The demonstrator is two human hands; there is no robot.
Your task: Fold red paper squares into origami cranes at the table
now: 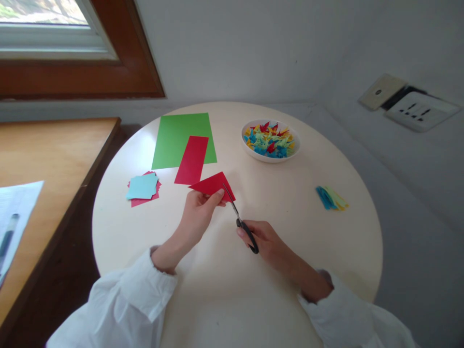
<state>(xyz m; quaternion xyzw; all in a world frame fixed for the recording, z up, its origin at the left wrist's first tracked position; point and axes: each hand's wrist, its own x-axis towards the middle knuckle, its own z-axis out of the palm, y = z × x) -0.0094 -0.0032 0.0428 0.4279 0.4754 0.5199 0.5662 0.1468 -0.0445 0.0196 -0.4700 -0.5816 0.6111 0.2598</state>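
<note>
My left hand [201,208] pinches a piece of red paper [210,184] between thumb and fingers, above the round white table [217,299]. Black-handled scissors [250,237] are gripped in my right hand [268,241]. Their blades reach up and left to the right part of the red paper; whether they are cutting into it or lying over it is hard to tell. Just beyond, a red paper strip [192,159] lies partly on a green sheet [181,133]. To the left sits a stack of light blue squares [142,186] on red ones [145,200].
A white bowl [270,157] of small colourful folded paper pieces [271,140] stands at the back right. Blue, green and yellow paper bits [330,197] lie near the right edge. Left is a wooden desk [54,150] with a paper sheet [21,203] and pen [9,234].
</note>
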